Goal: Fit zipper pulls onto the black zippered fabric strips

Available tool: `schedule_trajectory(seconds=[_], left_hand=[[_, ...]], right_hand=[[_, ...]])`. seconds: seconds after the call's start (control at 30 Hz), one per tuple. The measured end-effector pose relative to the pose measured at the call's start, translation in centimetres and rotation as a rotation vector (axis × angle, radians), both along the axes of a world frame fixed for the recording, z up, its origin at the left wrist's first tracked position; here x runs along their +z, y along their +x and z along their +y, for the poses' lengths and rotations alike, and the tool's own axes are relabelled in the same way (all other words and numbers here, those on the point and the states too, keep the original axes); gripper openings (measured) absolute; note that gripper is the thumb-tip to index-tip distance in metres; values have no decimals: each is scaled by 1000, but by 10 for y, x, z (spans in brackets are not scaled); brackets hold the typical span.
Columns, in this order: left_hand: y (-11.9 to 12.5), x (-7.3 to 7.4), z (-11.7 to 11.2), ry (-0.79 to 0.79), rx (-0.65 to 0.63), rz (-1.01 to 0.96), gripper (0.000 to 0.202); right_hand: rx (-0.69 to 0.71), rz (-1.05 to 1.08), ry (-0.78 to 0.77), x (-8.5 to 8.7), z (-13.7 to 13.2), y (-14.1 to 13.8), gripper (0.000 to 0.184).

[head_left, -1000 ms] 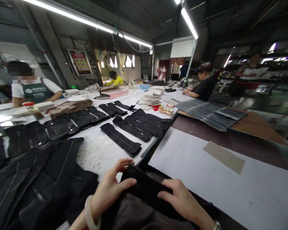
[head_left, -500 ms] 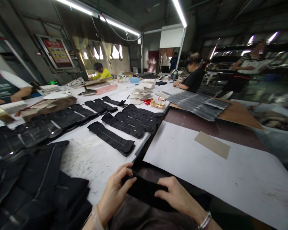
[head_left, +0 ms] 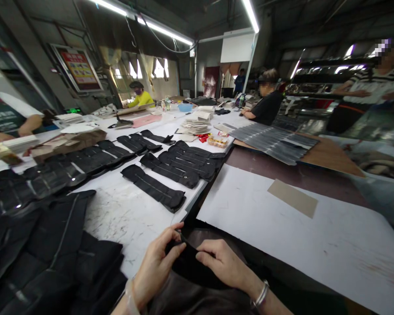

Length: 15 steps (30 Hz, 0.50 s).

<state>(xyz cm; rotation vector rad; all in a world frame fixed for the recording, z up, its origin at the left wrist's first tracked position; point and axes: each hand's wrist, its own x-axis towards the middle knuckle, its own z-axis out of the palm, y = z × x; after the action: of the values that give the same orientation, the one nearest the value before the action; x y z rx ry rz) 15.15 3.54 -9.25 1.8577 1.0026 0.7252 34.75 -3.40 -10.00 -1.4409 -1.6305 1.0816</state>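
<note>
My left hand (head_left: 160,258) pinches one end of a black fabric piece (head_left: 190,264) between thumb and fingers, close to my lap. On the same piece, a short way to the right, my right hand (head_left: 223,264) grips its upper edge. The lower part of the cloth blends into the dark clothing below. Ahead lies a single black fabric strip with a zipper-like line (head_left: 153,188), flat on the white table (head_left: 118,218). Beyond it sit overlapping black strips (head_left: 190,164). Left of my hands is a heap of larger black fabric pieces (head_left: 49,258).
A white sheet (head_left: 249,210) carrying a beige card (head_left: 292,198) covers the right side. Behind it lie grey striped sheets (head_left: 272,140). Paper stacks (head_left: 197,122) and a clear box (head_left: 217,141) stand mid-table. Several people are around, including one in black (head_left: 267,103) at the right edge.
My right hand has slid left along the black fabric, closer to my left hand. The left hand stays nearly in place. A standing person at right appears farther right.
</note>
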Motion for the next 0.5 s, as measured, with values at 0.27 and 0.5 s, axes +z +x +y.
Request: schedule_trajectory(seconds=[0.27, 0.5], left_hand=[[-1, 1, 3, -34, 24, 6, 13], [2, -4, 5, -15, -55, 54, 8]], right_hand=[[-36, -22, -52, -2, 2, 0, 15], [-71, -112, -11, -6, 0, -1, 21]])
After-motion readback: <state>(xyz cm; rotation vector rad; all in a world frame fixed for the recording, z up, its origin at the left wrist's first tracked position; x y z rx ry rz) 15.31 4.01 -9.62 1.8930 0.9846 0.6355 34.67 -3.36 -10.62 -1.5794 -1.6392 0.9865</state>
